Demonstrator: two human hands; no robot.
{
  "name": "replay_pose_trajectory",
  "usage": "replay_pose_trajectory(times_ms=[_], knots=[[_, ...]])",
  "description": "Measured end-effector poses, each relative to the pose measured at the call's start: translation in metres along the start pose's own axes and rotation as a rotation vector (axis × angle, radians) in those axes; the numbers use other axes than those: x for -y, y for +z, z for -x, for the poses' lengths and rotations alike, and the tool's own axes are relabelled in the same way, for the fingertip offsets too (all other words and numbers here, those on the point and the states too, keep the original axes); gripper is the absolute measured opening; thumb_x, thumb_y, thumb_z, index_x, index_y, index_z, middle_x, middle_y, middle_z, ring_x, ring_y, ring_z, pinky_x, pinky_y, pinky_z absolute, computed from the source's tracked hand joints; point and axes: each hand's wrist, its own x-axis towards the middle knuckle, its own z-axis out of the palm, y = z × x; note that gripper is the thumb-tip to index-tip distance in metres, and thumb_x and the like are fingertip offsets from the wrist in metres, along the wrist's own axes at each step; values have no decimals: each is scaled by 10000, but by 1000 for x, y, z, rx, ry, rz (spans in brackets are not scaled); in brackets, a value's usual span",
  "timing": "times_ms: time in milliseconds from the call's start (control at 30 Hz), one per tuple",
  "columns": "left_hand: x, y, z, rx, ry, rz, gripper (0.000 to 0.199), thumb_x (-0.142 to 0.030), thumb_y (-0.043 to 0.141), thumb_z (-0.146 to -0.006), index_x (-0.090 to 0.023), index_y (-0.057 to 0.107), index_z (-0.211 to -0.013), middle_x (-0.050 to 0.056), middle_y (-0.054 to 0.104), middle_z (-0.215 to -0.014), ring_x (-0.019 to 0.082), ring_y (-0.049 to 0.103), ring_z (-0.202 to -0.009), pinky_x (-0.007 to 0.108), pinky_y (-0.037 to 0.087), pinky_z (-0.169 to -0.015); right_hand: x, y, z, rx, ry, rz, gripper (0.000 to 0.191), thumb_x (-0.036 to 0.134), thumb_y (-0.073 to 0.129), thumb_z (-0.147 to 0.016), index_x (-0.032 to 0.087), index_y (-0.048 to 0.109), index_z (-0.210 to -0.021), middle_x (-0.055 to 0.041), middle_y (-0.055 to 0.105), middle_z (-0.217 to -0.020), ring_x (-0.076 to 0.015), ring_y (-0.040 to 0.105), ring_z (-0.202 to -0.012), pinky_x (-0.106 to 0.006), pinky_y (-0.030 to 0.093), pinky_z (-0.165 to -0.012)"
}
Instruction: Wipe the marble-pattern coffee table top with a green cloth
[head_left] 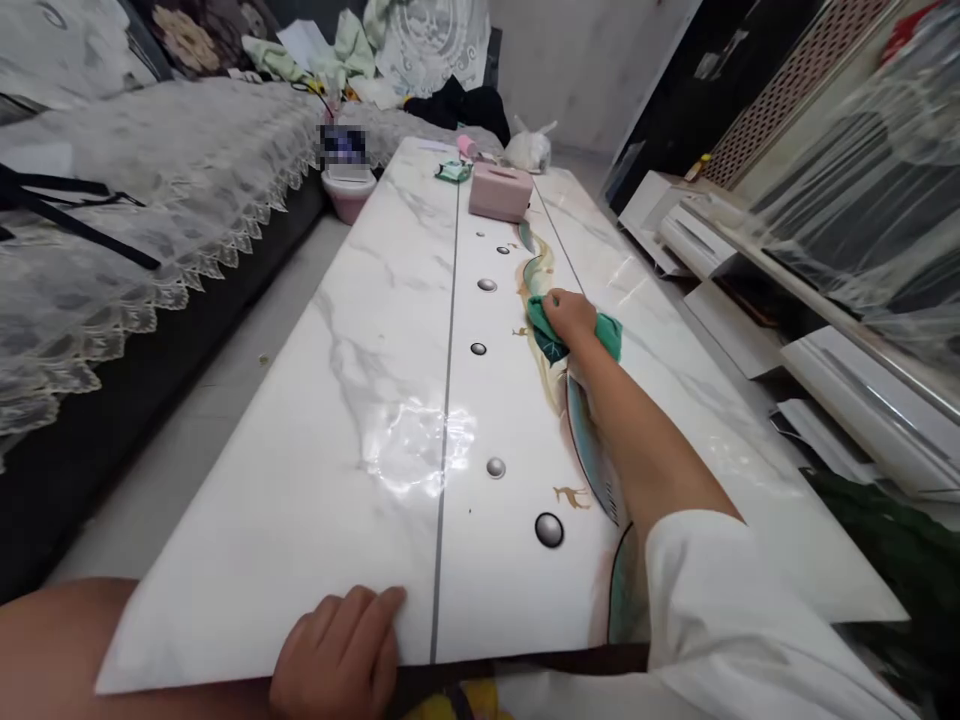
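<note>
My right hand is stretched out over the long white table, its fingers closed on a green cloth. The cloth is bunched under the palm against the tabletop, and a darker patterned part shows at its left. Near the front edge, my left hand rests on the tabletop with its fingers laid over the edge and holds nothing. The tabletop has a marble look, with a printed middle strip of silver dots, deer and coloured waves. Beyond my right hand stands a pink tissue box.
A small green packet, a pink cylinder and a white plastic bag lie at the far end. Left is a lace-covered sofa; a pink bin stands beside it. White drawers line the right.
</note>
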Motion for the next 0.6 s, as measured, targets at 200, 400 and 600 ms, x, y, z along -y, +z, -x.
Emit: replay_pose_trajectory(times_ms=[200,400,600], knots=[[-1,-1,0,56,-34,64,185,-92,487,-966,-189,632,-1029,29,643,-760,189,465,-670,329,309,-635,-17,-3,42,93,-44,35,430,369,377,-1010,174,761,-1015,-119,732,-1099,-253,635,-1020,-280,388,-728],[-4,-6,-2,162,-111,101,224,-80,475,-983,-215,637,-1061,17,635,-782,194,453,-688,336,301,-650,-91,-10,202,65,-200,-50,450,431,343,-951,222,701,-776,-93,738,-895,-261,671,-860,-341,450,-707],[-5,-7,-1,133,-122,102,215,-75,510,-963,-209,643,-1065,9,662,-814,178,492,-695,327,333,-653,-151,-13,336,-198,-295,-92,406,490,404,-971,278,724,-841,-67,760,-870,-281,715,-823,-399,534,-708]])
